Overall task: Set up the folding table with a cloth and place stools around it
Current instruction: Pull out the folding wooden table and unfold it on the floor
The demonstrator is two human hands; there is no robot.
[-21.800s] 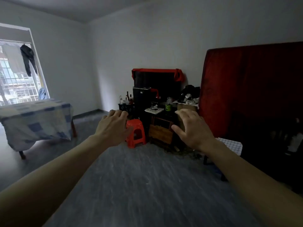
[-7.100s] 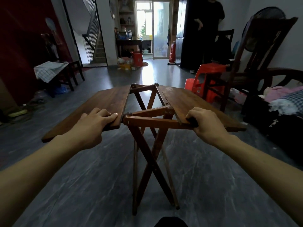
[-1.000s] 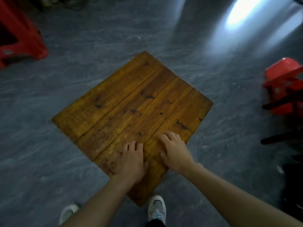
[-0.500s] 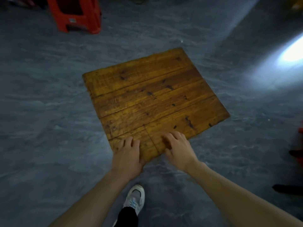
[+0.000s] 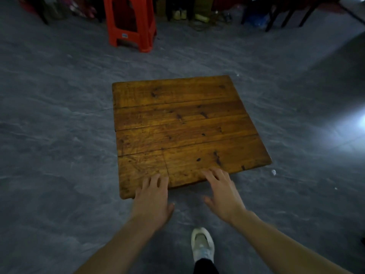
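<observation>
The folding table [image 5: 181,123] stands unfolded on the grey floor, its square top of worn brown planks facing up and bare. My left hand [image 5: 153,198] lies at the near edge with straight fingers resting on the wood. My right hand [image 5: 222,189] is beside it, fingers spread, fingertips on the same near edge. Neither hand holds anything. A red plastic stool [image 5: 130,22] stands on the floor beyond the table's far left corner. No cloth is in view.
Dark chair legs [image 5: 276,14] and clutter of shoes and boxes [image 5: 189,12] line the far wall. My white shoe [image 5: 202,244] is on the floor just below the hands. Bright light falls on the floor at the right edge [image 5: 355,123].
The view has swung round the table, so its top now sits squarer to me. Both hands have slid back to the near edge. The red stool has come into view at the top.
</observation>
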